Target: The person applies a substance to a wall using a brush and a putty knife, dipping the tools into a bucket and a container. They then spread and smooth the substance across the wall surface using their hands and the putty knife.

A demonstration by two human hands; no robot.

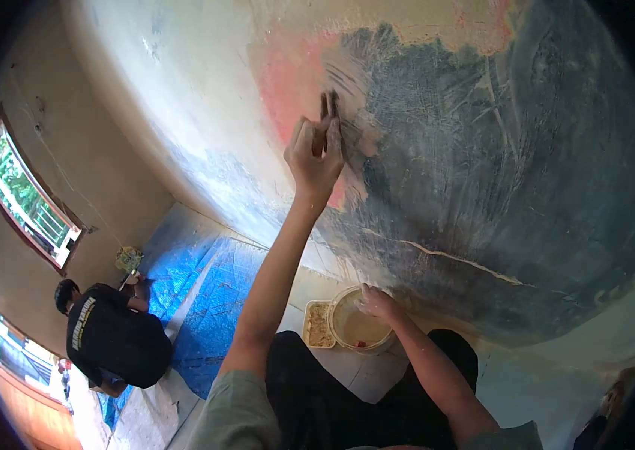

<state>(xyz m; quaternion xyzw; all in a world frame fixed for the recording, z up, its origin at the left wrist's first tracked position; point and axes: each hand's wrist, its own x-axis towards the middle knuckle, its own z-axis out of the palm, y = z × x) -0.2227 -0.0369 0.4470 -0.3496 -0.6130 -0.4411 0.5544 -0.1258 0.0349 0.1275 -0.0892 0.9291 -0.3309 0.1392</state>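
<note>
My left hand (pixel 313 161) is raised against the wall (pixel 445 150), its fingers pinched together at the border of a pink patch (pixel 287 82) and a dark grey area. Dark shapes show at the fingertips; whether they are a small held piece or shadow is unclear. Lower down, my right hand (pixel 379 303) rests at the right rim of a round bucket (pixel 334 330), fingers partly spread and nothing visible in them. Cloudy tan liquid and a small red thing lie in the bucket. Beside it on the left is a shallow rectangular tray (pixel 307 326) with yellowish lumps.
A co-worker in a black shirt (pixel 118 337) crouches at the left by a blue tarp (pixel 197 300). A window (pixel 28 195) is in the brown side wall. My knees (pixel 298 375) are below the bucket. Part of another person (pixel 610 405) shows at the lower right.
</note>
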